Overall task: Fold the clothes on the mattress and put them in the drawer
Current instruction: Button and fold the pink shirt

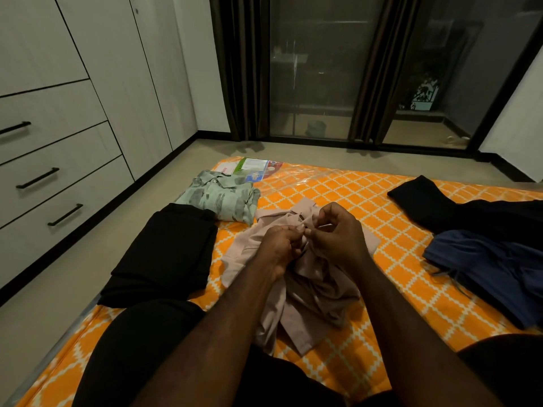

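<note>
The mattress [382, 195], orange with a white lattice, fills the lower half of the view and lies on the floor. To its left stands a pale wardrobe [97, 83] with three drawers [58, 160], all closed, each with a dark bar handle. Beyond the mattress are glass doors [311, 77] flanked by dark curtains [244, 69].

At the right edge a black garment [435, 207] lies spread out, unfolded, and blue shorts [484, 268] lie rumpled just in front of it, overlapping it. On the left side, between the person and the drawers, black trousers [167, 254] lie folded. Behind them a green shirt [223, 198] lies folded and touches them. A printed label [252, 168] lies under clear plastic at the far corner.

The pink shirt [311, 292] lies crumpled in the middle of the mattress, its collar end lifted. The left hand [279, 248] and right hand [338, 236] meet over it, fingers curled, each pinching a bit of the fabric near the collar. The forearms hide part of the shirt.
</note>
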### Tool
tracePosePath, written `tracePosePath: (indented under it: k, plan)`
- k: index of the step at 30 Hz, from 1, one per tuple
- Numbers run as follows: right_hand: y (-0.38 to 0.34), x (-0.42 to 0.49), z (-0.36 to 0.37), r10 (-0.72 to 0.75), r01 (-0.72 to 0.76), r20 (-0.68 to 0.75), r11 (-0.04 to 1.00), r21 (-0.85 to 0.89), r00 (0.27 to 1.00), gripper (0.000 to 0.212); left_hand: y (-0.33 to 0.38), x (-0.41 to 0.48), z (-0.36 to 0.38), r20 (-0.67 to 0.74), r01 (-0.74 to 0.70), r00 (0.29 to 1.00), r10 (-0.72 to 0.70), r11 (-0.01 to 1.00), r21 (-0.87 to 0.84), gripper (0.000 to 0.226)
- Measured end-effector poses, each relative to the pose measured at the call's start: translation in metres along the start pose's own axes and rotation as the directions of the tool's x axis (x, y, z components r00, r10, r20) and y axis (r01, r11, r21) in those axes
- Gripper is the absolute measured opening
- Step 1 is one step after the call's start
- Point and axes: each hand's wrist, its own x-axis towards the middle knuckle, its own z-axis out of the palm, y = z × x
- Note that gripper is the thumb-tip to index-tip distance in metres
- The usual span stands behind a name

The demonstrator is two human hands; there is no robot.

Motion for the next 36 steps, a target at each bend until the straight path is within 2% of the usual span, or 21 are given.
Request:
tracePosePath:
  k: [4,13,17,21,24,26,27,29,30,32,36]
  plan:
    - [-0.003,-0.007,0.012,-0.175,0.156,-0.082,0.968,-0.197,0.981,0.031,-0.006,0.005,0.004,-0.094,0.026,0.995,-0.034,0.996,-0.080,0.021]
    - [-0.010,-0.019,0.028,-0.263,0.195,-0.107,0.884,-0.424,0.959,0.032,-0.016,0.006,0.012,-0.183,-0.005,0.983,-0.028,0.985,-0.174,0.017]
    - [-0.011,-0.019,0.030,-0.257,0.183,-0.116,0.881,-0.436,0.959,0.035,-0.018,0.008,0.012,-0.163,-0.013,0.986,-0.017,0.983,-0.185,0.016]
    - [-0.009,-0.012,0.026,-0.054,0.014,-0.134,0.960,-0.280,0.989,0.028,-0.017,0.010,0.009,-0.119,-0.002,0.993,-0.019,0.984,-0.177,0.015]
    - [-0.006,-0.009,0.021,0.046,-0.063,-0.112,0.986,-0.154,0.993,0.026,-0.019,0.010,0.008,-0.116,0.002,0.993,-0.013,0.996,-0.089,0.020]
    - [-0.006,-0.005,0.016,0.151,-0.149,-0.040,0.987,0.053,0.988,0.018,-0.019,0.012,0.006,-0.142,-0.014,0.990,0.006,0.998,-0.056,0.017]
    - [-0.008,-0.004,0.012,0.222,-0.222,0.023,0.949,0.223,0.975,0.016,-0.017,0.012,0.004,-0.149,-0.024,0.989,0.017,0.998,-0.049,0.018]
    - [-0.014,-0.003,0.006,0.342,-0.386,0.180,0.784,0.487,0.922,0.015,-0.015,0.014,0.000,-0.145,-0.045,0.988,0.043,0.999,-0.016,0.021]
    - [-0.016,-0.003,0.003,0.373,-0.433,0.222,0.730,0.529,0.901,0.012,-0.015,0.015,-0.001,-0.130,-0.059,0.990,0.060,0.998,0.010,0.023]
    - [-0.015,-0.004,0.001,0.411,-0.475,0.245,0.685,0.553,0.878,0.010,-0.015,0.012,0.000,-0.095,-0.081,0.992,0.086,0.995,0.051,0.024]
    - [-0.012,-0.005,0.001,0.410,-0.471,0.241,0.682,0.560,0.880,0.014,-0.015,0.007,0.000,-0.053,-0.099,0.993,0.103,0.992,0.082,0.022]
